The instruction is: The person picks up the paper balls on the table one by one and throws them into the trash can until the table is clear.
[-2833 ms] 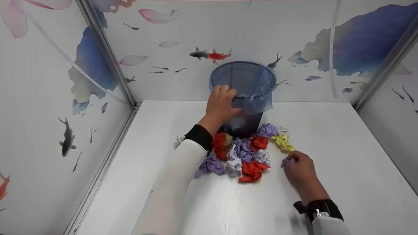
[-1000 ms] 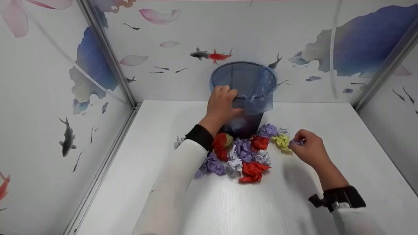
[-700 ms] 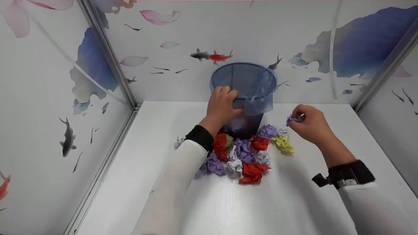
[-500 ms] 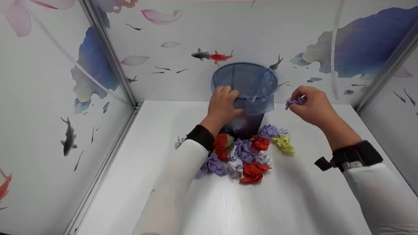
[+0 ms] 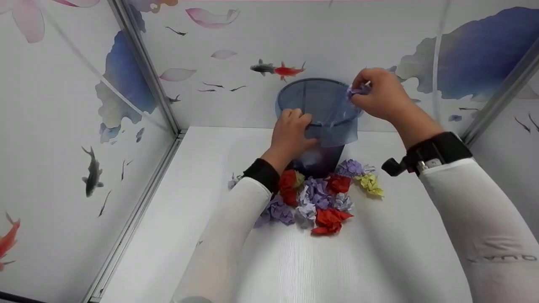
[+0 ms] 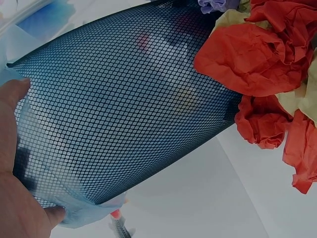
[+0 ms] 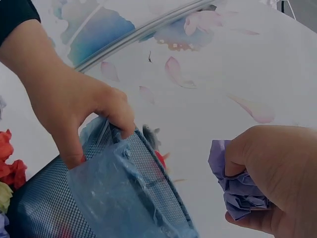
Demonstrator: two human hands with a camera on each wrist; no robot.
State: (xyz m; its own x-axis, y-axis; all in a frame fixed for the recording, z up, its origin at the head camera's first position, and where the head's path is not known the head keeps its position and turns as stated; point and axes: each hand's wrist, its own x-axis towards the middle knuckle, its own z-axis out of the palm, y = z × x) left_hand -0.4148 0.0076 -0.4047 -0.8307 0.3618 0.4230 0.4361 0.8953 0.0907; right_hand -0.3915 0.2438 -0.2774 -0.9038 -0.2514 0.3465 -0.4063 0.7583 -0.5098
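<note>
My right hand (image 5: pixel 381 94) pinches a crumpled purple paper ball (image 7: pixel 235 183) at the right side of a wastebasket's rim, above rim height in the head view. The wastebasket (image 6: pixel 124 104) is dark mesh, lined with a translucent blue plastic bag (image 7: pixel 114 188) folded over its rim. With fingers over the near left rim and thumb outside, my left hand (image 5: pixel 290 132) grips the basket. Around the basket's foot lie crumpled paper balls: red (image 5: pixel 330 219), purple (image 5: pixel 280 210), white (image 5: pixel 305 212) and yellow (image 5: pixel 369 184). Blurred coloured patches show through the mesh in the left wrist view.
The white table (image 5: pixel 337 269) ends at a back wall (image 5: pixel 236 33) printed with fish and petals, close behind the basket. Side panels with metal corner strips (image 5: pixel 147 63) stand left and right. A white paper ball (image 5: pixel 234 181) lies beside the left cuff.
My right hand has lifted the purple paper ball from the table, past the yellow one, up and then left to the basket's rim. My left hand keeps its hold on the rim.
</note>
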